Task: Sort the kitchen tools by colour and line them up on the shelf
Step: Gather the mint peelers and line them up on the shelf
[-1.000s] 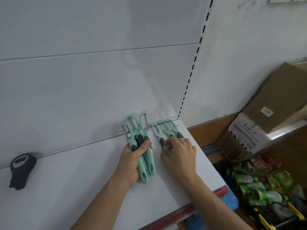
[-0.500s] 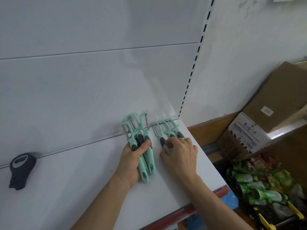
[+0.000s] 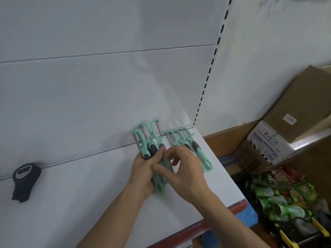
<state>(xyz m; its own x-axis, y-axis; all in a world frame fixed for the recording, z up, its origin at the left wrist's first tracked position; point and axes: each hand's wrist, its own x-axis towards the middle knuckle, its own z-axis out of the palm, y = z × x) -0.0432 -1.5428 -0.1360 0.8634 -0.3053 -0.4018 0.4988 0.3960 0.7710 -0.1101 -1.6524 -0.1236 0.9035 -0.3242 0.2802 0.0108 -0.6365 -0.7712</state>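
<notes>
Shifted leftward off the three shelved peelers [image 3: 189, 147], right hand [image 3: 184, 170] now pinching one mint peeler from the bunch [image 3: 152, 145] gripped in the left hand [image 3: 143, 169], mid line-up on the shelf [image 3: 89, 203]; next, probably laid beside the row.

Cardboard boxes [image 3: 293, 120] stacked at right; green snack packets [image 3: 279, 199] heaped below them.

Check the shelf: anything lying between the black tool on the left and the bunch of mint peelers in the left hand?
Nothing. In the head view, only bare white shelf separates the black tool from the mint peelers gripped by the left hand.
</notes>
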